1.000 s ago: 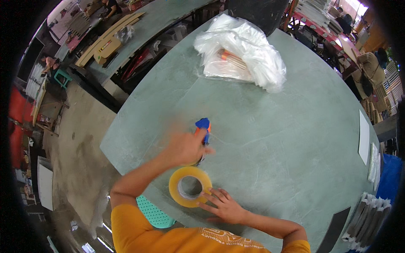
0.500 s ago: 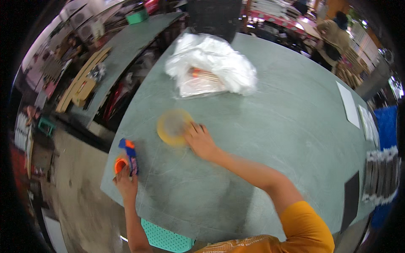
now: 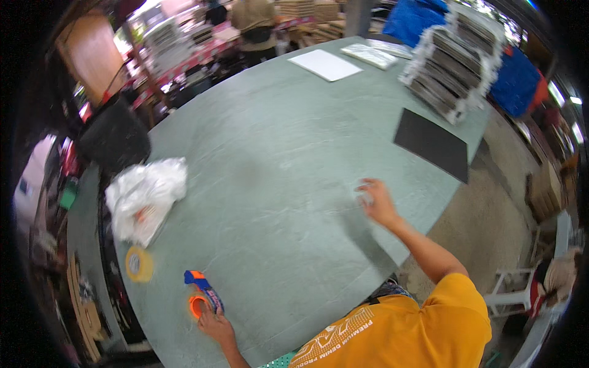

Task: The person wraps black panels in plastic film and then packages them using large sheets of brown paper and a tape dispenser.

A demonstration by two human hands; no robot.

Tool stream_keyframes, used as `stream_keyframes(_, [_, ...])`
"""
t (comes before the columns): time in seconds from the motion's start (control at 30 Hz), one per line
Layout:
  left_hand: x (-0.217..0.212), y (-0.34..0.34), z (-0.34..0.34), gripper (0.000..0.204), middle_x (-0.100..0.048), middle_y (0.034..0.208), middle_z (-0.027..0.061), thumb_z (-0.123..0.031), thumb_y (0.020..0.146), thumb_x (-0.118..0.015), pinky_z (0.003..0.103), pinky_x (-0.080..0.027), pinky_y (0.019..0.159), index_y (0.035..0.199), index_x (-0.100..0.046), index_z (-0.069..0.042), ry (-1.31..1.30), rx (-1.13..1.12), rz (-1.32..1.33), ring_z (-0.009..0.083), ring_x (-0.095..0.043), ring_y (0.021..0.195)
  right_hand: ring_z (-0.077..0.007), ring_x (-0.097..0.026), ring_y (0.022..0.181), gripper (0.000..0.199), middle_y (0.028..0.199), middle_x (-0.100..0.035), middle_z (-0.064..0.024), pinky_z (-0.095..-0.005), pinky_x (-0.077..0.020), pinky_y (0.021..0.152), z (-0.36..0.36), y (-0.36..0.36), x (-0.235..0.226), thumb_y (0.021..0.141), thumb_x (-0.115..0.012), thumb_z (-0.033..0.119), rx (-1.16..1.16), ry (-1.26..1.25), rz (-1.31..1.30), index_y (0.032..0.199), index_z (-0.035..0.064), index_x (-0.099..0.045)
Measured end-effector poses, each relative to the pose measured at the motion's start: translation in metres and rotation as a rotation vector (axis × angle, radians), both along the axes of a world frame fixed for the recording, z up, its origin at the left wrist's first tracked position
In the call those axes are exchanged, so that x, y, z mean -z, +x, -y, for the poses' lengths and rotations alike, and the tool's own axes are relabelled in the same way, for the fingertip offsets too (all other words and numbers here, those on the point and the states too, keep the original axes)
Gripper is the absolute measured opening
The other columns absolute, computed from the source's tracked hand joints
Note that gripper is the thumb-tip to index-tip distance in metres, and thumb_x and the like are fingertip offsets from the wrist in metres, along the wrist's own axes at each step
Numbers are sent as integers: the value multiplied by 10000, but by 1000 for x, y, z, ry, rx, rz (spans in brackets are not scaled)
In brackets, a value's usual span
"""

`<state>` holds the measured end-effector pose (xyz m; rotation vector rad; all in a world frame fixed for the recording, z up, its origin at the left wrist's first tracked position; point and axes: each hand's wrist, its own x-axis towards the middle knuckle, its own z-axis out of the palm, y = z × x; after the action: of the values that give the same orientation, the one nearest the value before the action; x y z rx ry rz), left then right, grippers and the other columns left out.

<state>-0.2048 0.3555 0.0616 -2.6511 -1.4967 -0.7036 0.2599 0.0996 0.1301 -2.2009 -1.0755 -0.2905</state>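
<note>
My left hand has its fingers on a blue and orange tape dispenser, at the orange ring on its near end. The dispenser lies on the green-grey table near the left edge. My right hand hangs over the right part of the table, fingers bent and apart, with nothing visible in it. A yellowish roll of tape lies at the table's left edge, beyond the dispenser. Just past the roll sits a crumpled clear plastic bag with something orange partly showing inside.
A dark flat sheet lies along the right edge of the table. Farther back are a white sheet, a wrapped flat pack and a plastic-wrapped stack of dark panels. A person is beyond the far edge.
My view has turned to the right. My right hand has let go of the tape roll and moved rightward over the table. My left hand stays at the dispenser.
</note>
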Motion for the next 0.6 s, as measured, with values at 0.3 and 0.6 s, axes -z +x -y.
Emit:
stream_keyframes(0.3, [-39, 217, 110, 437, -529, 1045, 131, -159, 720, -621, 424, -285, 899, 1109, -489, -10, -83, 373, 39, 286, -479, 950, -311, -459, 1067, 511, 1202, -444, -187, -416, -374, 891, 366, 186, 35, 796, -600, 227, 1261, 447, -547, 1204, -18, -414])
stream_keyframes(0.6, [-63, 285, 193, 340, -566, 876, 126, -189, 682, -671, 421, -315, 849, 954, -538, -33, -246, 176, 62, 283, -513, 882, -188, -584, 750, 300, 947, -582, -100, -246, -501, 599, 387, 261, 22, 751, -640, 116, 242, 1034, -1558, 988, -17, -514])
